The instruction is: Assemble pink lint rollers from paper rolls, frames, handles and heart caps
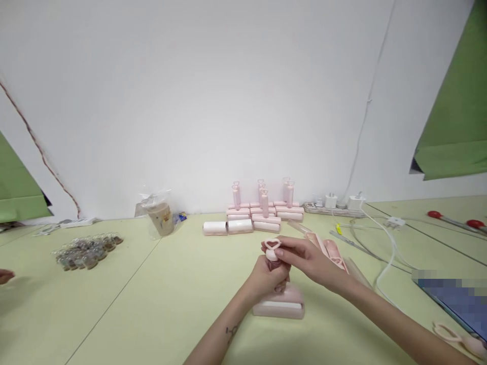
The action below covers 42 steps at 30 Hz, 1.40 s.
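A slim pink tube with a heart-shaped ring [272, 245] on its top stands upright between my hands. My left hand [268, 278] is closed around its body, which the fingers mostly hide. My right hand [302, 256] is closed at the tube's top, thumb and fingers against the pale pink collar just below the heart ring. Right below my hands, a pink-and-white cylinder case [279, 308] lies on the table. Beyond them, several pink-and-white cylinders [239, 226] lie in rows, and similar heart-topped tubes [265, 204] stand upright on or among them.
Loose pink parts [334, 252] lie beside my right forearm. Farther right are a power strip [323, 209], white cables [391, 248] and a pixelated dark blue item [454, 304]. On the left stand several small jars [89, 251] and a bagged cup [162, 219]. Another person's hand [5, 276] shows at the left edge.
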Motion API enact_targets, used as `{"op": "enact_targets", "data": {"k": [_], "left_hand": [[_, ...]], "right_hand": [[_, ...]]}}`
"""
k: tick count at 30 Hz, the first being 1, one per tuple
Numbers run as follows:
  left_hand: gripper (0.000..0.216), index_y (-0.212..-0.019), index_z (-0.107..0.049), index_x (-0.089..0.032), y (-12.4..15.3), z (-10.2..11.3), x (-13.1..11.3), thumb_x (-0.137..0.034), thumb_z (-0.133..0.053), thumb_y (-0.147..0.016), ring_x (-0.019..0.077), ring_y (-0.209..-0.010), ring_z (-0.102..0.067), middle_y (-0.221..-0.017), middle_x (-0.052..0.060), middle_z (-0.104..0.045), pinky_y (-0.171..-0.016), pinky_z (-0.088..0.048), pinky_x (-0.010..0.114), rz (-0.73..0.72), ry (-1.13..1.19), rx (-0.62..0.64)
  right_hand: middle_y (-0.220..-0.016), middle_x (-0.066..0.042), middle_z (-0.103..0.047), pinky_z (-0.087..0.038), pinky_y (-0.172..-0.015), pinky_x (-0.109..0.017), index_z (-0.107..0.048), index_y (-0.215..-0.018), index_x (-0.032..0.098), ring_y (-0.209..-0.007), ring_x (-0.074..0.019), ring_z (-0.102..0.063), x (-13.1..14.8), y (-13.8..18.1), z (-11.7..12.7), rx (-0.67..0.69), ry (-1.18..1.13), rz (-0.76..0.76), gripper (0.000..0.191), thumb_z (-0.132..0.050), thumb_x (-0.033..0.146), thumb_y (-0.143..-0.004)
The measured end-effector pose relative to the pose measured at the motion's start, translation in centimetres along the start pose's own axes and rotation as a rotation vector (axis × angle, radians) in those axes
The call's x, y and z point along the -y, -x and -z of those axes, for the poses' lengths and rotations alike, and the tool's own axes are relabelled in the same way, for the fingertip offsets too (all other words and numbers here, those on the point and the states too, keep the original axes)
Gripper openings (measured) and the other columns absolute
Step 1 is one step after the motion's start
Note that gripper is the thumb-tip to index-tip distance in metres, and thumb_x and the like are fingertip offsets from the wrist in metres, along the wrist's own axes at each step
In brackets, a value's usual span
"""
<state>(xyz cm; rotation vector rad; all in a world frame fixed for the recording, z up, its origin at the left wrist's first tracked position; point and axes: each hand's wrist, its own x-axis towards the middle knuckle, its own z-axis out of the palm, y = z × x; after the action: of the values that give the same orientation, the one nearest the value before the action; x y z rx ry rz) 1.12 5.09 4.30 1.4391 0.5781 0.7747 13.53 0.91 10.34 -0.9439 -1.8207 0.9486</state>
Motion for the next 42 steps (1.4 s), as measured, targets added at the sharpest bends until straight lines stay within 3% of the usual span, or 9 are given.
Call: {"op": "enact_targets", "data": {"k": [5, 13, 21, 28, 33, 35, 38, 40, 42], "left_hand": [[0.013, -0.053, -0.042, -0.018, 0.1, 0.2, -0.2, -0.015, -0.048, -0.064, 0.0050, -0.032, -0.033, -0.035, -0.009, -0.034, -0.035, -0.029, 0.018, -0.006, -0.043, -0.004], [0.017, -0.046, -0.042, -0.018, 0.0, 0.3, 0.4, -0.010, -0.042, -0.061, 0.0055, -0.032, -0.035, -0.032, -0.007, -0.036, -0.038, -0.030, 0.020, 0.002, -0.076, 0.003], [0.008, -0.057, -0.041, -0.019, 0.1, 0.2, -0.5, -0.011, -0.042, -0.057, 0.0044, -0.032, -0.035, -0.035, -0.010, -0.040, -0.034, -0.029, 0.017, 0.013, -0.027, 0.029], [0.016, -0.061, -0.033, -0.021, -0.4, 0.0, 0.0, -0.018, -0.049, -0.058, 0.0026, -0.028, -0.028, -0.035, -0.012, -0.036, -0.031, -0.024, 0.016, 0.019, 0.035, 0.035], [0.032, -0.058, -0.038, -0.020, 0.3, 0.7, -1.1, -0.031, -0.067, -0.053, 0.0038, -0.034, -0.032, -0.038, -0.010, -0.037, -0.036, -0.027, 0.018, 0.012, 0.063, 0.164], [0.043, -0.055, -0.044, -0.018, 0.7, 1.1, -1.7, -0.047, -0.073, -0.044, 0.0055, -0.038, -0.037, -0.041, -0.006, -0.041, -0.039, -0.031, 0.020, 0.023, 0.066, 0.248], [0.069, -0.051, -0.048, -0.016, 0.9, 1.3, -1.6, -0.084, -0.050, -0.037, 0.0068, -0.035, -0.037, -0.039, -0.004, -0.039, -0.039, -0.032, 0.023, 0.018, 0.093, 0.249], [0.080, -0.048, -0.046, -0.017, 0.8, 1.0, -1.0, -0.093, -0.027, -0.034, 0.0068, -0.031, -0.034, -0.035, -0.003, -0.038, -0.036, -0.029, 0.023, -0.002, 0.114, 0.179], [0.079, -0.047, -0.042, -0.018, 0.6, 0.4, -0.2, -0.094, -0.021, -0.036, 0.0056, -0.027, -0.029, -0.031, -0.004, -0.034, -0.031, -0.023, 0.022, -0.015, 0.131, 0.073]], "right_hand": [[-0.095, -0.003, -0.064, -0.046, -0.081, -0.029, -0.065, -0.092, 0.022, -0.093, -0.0205, -0.057, -0.1, 0.1, -0.2, -0.067, 0.172, 0.060, 0.018, -0.058, 0.032, -0.079], [-0.084, -0.005, -0.066, -0.049, -0.076, -0.032, -0.063, -0.079, 0.019, -0.085, -0.0222, -0.060, -0.7, -0.1, -1.1, -0.228, 0.089, 0.001, 0.022, -0.061, 0.040, -0.075], [-0.079, -0.006, -0.064, -0.048, -0.068, -0.029, -0.057, -0.078, 0.018, -0.077, -0.0194, -0.059, -1.1, -0.1, -1.0, -0.157, 0.098, 0.111, 0.022, -0.053, 0.039, -0.081], [-0.072, -0.002, -0.060, -0.044, -0.067, -0.027, -0.058, -0.072, 0.018, -0.072, -0.0173, -0.056, 0.4, -0.7, 0.2, -0.021, 0.204, 0.086, 0.022, -0.054, 0.038, -0.080], [-0.075, -0.002, -0.062, -0.045, -0.070, -0.027, -0.060, -0.072, 0.018, -0.073, -0.0167, -0.057, 1.2, -0.9, 0.3, 0.022, 0.228, 0.077, 0.017, -0.057, 0.034, -0.078], [-0.080, -0.003, -0.063, -0.046, -0.073, -0.028, -0.061, -0.075, 0.018, -0.078, -0.0175, -0.058, 0.9, -0.8, 0.0, 0.018, 0.208, 0.100, 0.020, -0.055, 0.036, -0.080], [-0.080, -0.004, -0.063, -0.049, -0.071, -0.028, -0.060, -0.078, 0.018, -0.077, -0.0176, -0.060, 0.0, -0.7, -0.7, -0.020, 0.165, 0.117, 0.026, -0.050, 0.042, -0.082], [-0.082, -0.004, -0.063, -0.050, -0.067, -0.027, -0.061, -0.082, 0.018, -0.074, -0.0175, -0.060, -0.6, -0.6, -1.2, -0.049, 0.145, 0.118, 0.030, -0.047, 0.044, -0.084], [-0.088, -0.005, -0.064, -0.050, -0.068, -0.028, -0.062, -0.085, 0.019, -0.079, -0.0181, -0.060, -1.0, -0.6, -1.8, -0.072, 0.134, 0.118, 0.031, -0.043, 0.044, -0.086]]}}
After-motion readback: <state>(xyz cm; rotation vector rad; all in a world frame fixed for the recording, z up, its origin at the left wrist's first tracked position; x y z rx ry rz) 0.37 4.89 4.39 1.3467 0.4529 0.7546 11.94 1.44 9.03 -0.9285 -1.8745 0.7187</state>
